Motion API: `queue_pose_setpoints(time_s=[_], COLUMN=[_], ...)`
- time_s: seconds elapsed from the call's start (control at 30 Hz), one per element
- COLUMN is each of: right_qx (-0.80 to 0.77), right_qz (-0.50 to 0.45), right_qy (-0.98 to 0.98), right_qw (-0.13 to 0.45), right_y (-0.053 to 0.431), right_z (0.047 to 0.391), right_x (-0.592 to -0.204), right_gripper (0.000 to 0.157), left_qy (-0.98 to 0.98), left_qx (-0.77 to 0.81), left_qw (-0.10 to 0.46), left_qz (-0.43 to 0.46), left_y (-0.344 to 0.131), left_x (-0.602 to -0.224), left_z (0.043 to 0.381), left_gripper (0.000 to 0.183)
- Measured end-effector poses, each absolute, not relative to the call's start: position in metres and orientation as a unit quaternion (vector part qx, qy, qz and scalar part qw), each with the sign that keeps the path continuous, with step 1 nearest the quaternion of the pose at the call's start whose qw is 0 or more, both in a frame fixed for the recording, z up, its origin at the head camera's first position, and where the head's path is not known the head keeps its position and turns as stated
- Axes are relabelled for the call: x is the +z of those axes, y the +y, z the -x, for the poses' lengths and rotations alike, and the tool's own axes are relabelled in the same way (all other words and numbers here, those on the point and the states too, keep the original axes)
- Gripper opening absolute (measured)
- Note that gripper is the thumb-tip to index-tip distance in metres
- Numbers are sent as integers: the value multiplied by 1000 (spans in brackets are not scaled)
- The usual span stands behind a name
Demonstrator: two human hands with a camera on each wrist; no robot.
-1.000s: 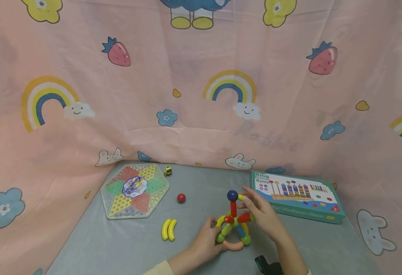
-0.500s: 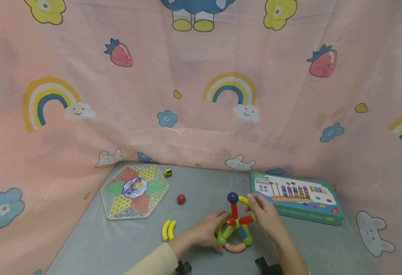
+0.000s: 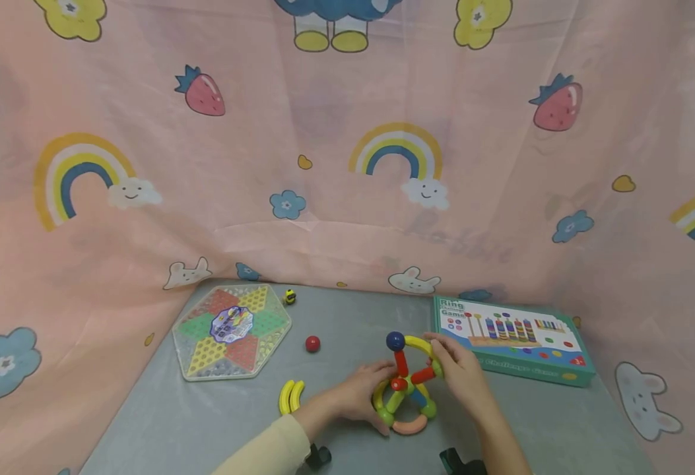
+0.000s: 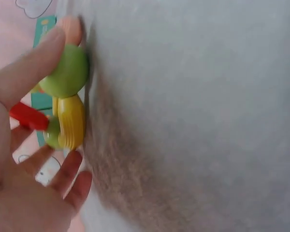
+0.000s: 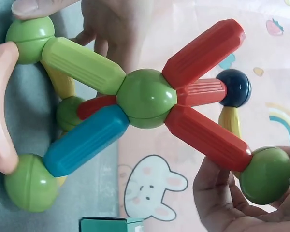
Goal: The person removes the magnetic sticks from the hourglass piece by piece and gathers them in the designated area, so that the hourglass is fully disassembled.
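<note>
A magnetic stick-and-ball figure (image 5: 146, 98) stands on the table, with red, blue and lime sticks meeting at a central green ball. My left hand (image 3: 358, 394) holds its base on the left; in the left wrist view the thumb lies on a green ball (image 4: 67, 72) and the fingers reach beside a yellow curved stick (image 4: 71, 123). On the other side, my right hand (image 3: 459, 369) grips the green ball (image 5: 266, 175) ending a red stick. Another yellow curved stick (image 3: 420, 343) arches from there to the dark blue ball (image 3: 395, 341) on top. A peach curved stick (image 3: 410, 425) forms the front base.
Two yellow curved sticks (image 3: 291, 397) lie left of my left forearm, with a red ball (image 3: 313, 344) beyond. A hexagonal checkers board (image 3: 183, 359) and small bee toy (image 3: 290, 297) sit at back left. A green game box (image 3: 513, 340) lies at back right.
My left hand has shifted back along the base. My right hand has lowered the yellow curved stick's free end to the side green ball. The dark blue ball now leans left.
</note>
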State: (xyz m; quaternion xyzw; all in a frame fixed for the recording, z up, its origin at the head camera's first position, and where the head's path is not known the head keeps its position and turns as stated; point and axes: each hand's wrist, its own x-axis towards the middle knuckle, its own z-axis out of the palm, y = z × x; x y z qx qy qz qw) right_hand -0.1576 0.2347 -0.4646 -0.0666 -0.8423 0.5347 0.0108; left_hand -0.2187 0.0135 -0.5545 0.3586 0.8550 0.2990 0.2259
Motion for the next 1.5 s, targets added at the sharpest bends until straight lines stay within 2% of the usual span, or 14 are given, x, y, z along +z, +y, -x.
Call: queue_pose_setpoints(time_s=[0.23, 0.37, 0.57, 0.73, 0.83, 0.9, 1.03, 1.17, 1.5], right_qx=[549, 562, 572, 581, 584, 587, 591, 593, 591], right_qz=[80, 86, 71, 65, 64, 61, 55, 55, 53], right_qy=[-832, -823, -816, -811, -809, -807, -804, -803, -805], right_qw=[13, 9, 26, 27, 26, 27, 29, 28, 25], right_y=[233, 232, 230, 231, 232, 232, 232, 231, 232], right_z=[160, 162, 163, 163, 162, 162, 161, 162, 163], right_x=[-467, -469, -471, -474, -476, -476, -476, -476, -476], right_gripper=[52, 56, 53, 47, 49, 50, 49, 46, 46], left_qy=[910, 933, 948, 939, 924, 908, 865, 844, 840], left_qx=[251, 234, 217, 234, 293, 344, 427, 441, 396], left_qw=[133, 107, 100, 131, 128, 107, 73, 62, -10], left_qz=[-303, -252, -210, -216, -209, -212, -252, -300, -370], left_y=[21, 31, 41, 33, 22, 16, 7, 5, 12], left_x=[-561, -564, -563, -547, -525, -508, -485, -477, -479], left_z=[203, 193, 183, 185, 194, 202, 214, 219, 219], left_gripper=[106, 109, 114, 115, 101, 93, 97, 97, 47])
